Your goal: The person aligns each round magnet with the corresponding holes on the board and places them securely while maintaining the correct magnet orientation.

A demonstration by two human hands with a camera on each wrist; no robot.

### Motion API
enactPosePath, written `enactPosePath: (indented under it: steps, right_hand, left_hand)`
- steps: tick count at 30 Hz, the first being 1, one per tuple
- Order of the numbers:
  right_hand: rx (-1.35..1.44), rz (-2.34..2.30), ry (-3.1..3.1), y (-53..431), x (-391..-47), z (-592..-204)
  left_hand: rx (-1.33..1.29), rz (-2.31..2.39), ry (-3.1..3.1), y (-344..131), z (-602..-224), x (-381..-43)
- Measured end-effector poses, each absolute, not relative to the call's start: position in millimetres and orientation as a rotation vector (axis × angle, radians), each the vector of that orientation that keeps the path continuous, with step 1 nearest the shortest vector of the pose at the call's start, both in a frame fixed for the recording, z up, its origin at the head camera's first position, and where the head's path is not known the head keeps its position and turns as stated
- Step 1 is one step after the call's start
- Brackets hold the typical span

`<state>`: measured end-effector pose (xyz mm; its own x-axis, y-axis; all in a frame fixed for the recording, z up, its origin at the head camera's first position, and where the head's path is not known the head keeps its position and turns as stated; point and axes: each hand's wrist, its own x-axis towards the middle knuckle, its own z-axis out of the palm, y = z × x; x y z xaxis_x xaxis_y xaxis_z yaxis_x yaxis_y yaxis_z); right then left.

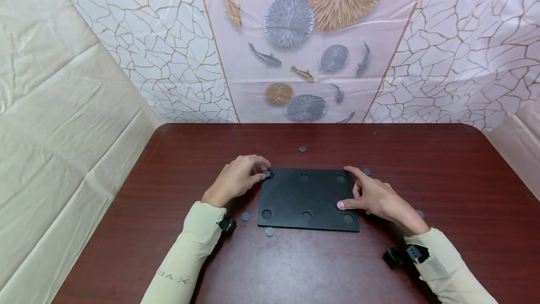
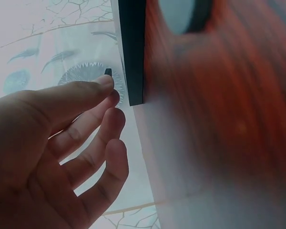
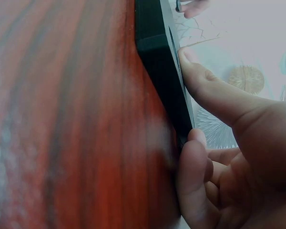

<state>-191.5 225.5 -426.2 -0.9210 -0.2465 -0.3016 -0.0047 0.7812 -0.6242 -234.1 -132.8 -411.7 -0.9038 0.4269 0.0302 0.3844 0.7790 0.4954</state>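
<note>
Black board (image 1: 303, 196) lies on the table (image 1: 190, 154). Left hand (image 1: 240, 176) pinches a small grey disc (image 1: 266, 173) at the board's far-left recess (image 1: 272, 176); disc not seated. Right hand (image 1: 377, 196) grips the board's right edge, thumb on top. Loose discs (image 1: 269, 232) lie around the board. Judgement: hold the board steady, level the disc, centre it over the recess, let go only once its rim drops in.

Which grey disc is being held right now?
The grey disc pinched by the left hand, at the black board's far-left corner. The other five discs in view lie on the table, untouched.
</note>
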Motion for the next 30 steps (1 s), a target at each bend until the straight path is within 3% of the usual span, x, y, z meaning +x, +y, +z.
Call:
enactPosePath:
  steps: [30]
  right_hand:
    - [-0.189, -0.900, 2.611, 224.9, -190.1, -426.4]
  left_hand:
    - [0.633, 0.658, 2.965, -122.8, -411.7, -233.1]
